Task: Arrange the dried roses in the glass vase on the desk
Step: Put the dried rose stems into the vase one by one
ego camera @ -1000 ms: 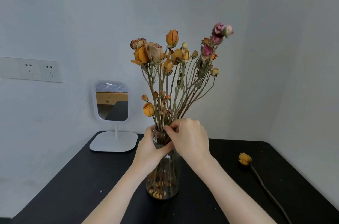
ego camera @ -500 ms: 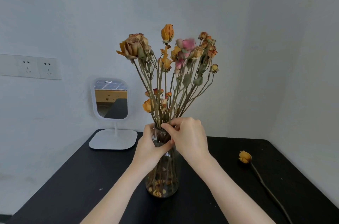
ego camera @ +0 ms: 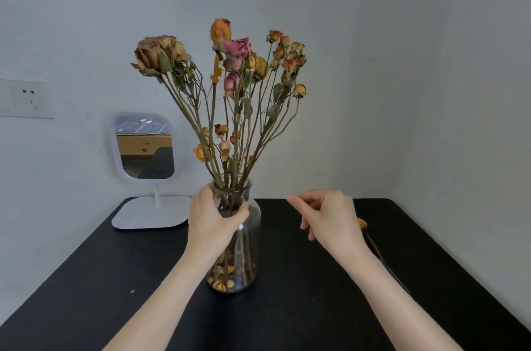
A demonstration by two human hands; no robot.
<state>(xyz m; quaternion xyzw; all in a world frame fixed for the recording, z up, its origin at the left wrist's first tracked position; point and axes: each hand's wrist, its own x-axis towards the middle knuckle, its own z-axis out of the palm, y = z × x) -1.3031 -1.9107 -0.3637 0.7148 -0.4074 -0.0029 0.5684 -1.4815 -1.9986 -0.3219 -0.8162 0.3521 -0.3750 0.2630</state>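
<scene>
The dried roses [ego camera: 230, 86], with faded orange, tan and pink heads on thin brown stems, fanned up from the clear glass vase [ego camera: 248, 238] on the black desk [ego camera: 316, 293]. The left hand [ego camera: 211, 224] gripped the vase's neck. The right hand [ego camera: 330, 218] hovered nearby, loosely curled and holding nothing.

- A glass vase [ego camera: 250, 250] stands upright at the centre of the frame on a black desk [ego camera: 287, 307], with dried roses [ego camera: 237, 47] fanning out of its neck.
- The left hand [ego camera: 211, 224] grips the vase's neck.
- The right hand [ego camera: 330, 221] hangs right of the vase, apart from it, with fingers loosely curled and holding nothing.
- A single yellow rose [ego camera: 362, 225] lies on the desk, partly hidden behind the right hand.
- A white mirror [ego camera: 143, 146] stands at centre left.
</scene>
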